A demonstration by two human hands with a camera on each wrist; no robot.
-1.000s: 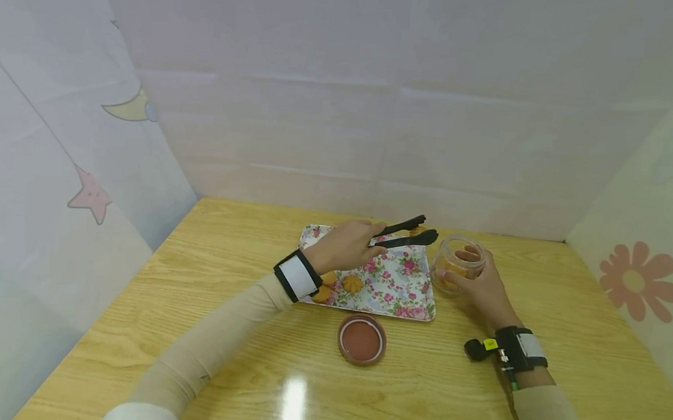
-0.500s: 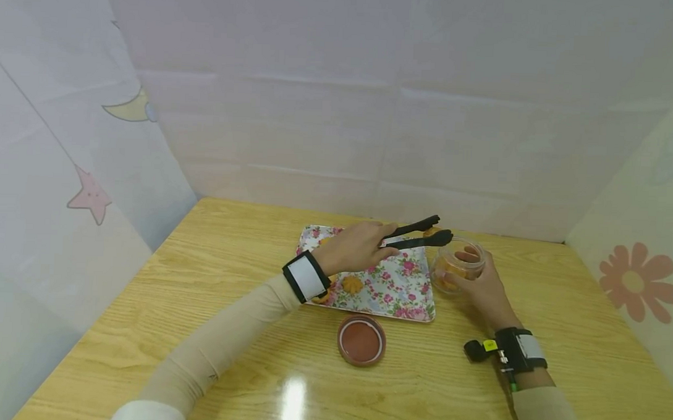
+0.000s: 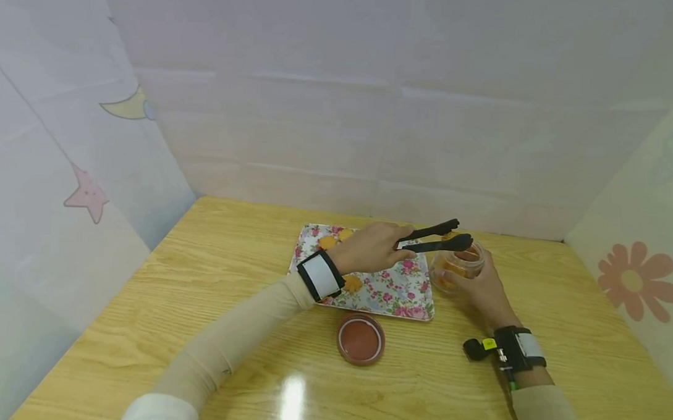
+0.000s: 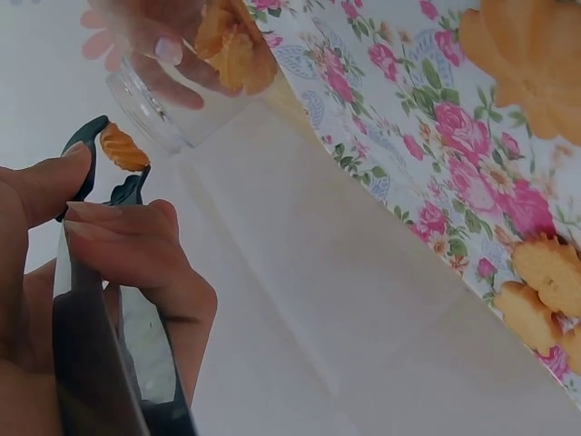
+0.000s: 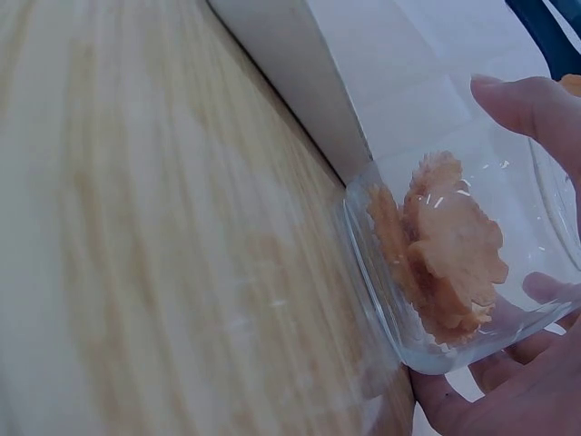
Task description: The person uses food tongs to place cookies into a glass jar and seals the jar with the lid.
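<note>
With the right hand [image 3: 481,286] gripping the jar [image 3: 455,268], the left hand [image 3: 375,248] should keep squeezing the tongs [image 3: 438,236] until the cookie [image 4: 123,147] is centred over its mouth.

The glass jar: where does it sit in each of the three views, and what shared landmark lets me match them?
Head: the glass jar stands right of centre, beside the floral tray, held by the right hand.
Left wrist: top left, just beyond the tongs' tips.
Right wrist: right half, cookies inside.
Shared landmark: the orange cookies in the jar.
</note>
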